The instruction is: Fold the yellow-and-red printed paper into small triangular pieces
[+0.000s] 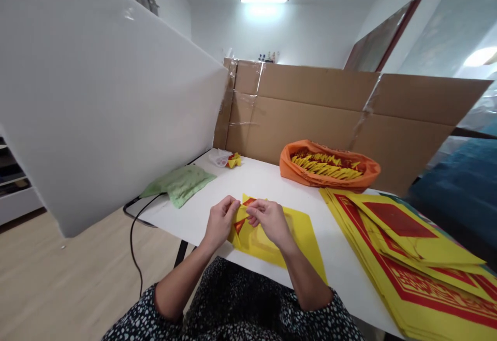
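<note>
Above the white table, my left hand (221, 221) pinches one side of a small yellow and red folded paper (239, 225). My right hand (271, 219) is closed at the same paper from the other side, thumb and fingertips together. Pointed yellow corners with red patches show between and beyond the fingers. Parts of the folds are hidden by the fingertips. Beneath both hands a plain yellow sheet (306, 235) lies flat near the table's front edge.
An orange bag (289, 167) packed with yellow-red folded pieces stands at the back right. Stacked yellow-red printed sheets (404, 289) cover the right side. A green cloth (190, 183) lies left, near a black cable (132, 242). Cardboard (310, 100) walls the back.
</note>
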`<state>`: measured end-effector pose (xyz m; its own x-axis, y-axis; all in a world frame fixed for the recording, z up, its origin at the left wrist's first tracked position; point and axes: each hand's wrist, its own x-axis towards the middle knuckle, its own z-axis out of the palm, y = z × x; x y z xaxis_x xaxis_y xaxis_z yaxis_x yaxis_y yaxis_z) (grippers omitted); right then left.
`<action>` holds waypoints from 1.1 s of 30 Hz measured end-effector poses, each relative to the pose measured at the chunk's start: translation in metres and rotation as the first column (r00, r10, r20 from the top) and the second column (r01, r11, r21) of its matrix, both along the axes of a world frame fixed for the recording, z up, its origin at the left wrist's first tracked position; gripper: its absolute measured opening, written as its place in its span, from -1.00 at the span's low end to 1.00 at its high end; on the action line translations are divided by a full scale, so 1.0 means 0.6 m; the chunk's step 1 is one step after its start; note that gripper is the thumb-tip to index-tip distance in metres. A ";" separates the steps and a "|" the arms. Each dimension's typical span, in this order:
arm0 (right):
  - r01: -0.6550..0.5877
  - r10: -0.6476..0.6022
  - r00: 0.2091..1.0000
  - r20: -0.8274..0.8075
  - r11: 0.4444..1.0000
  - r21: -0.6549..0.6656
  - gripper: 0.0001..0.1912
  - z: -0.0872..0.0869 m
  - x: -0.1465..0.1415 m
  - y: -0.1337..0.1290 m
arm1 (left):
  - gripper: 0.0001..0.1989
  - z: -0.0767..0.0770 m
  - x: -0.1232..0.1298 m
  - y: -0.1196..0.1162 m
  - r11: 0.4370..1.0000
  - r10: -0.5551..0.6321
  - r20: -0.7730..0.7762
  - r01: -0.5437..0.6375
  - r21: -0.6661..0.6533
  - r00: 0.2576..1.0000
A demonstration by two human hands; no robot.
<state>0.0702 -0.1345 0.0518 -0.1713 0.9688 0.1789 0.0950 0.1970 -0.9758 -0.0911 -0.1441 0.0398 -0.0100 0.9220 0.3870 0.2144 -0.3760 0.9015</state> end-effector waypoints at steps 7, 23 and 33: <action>0.021 -0.015 0.980 -0.199 0.999 0.026 -0.50 0.028 0.020 0.076 | -0.62 0.064 0.079 0.119 0.999 -0.025 0.368 0.034 -0.018 0.929; -0.353 0.282 0.652 0.704 0.934 -0.048 -0.61 -0.048 0.079 0.270 | -0.44 -0.061 0.019 0.222 0.926 -0.102 -0.145 0.041 -0.376 0.984; -0.384 -0.006 0.411 0.912 0.906 0.179 -0.69 -0.009 0.097 0.229 | -0.30 -0.008 0.050 0.236 0.933 -0.292 0.130 0.312 -0.177 0.947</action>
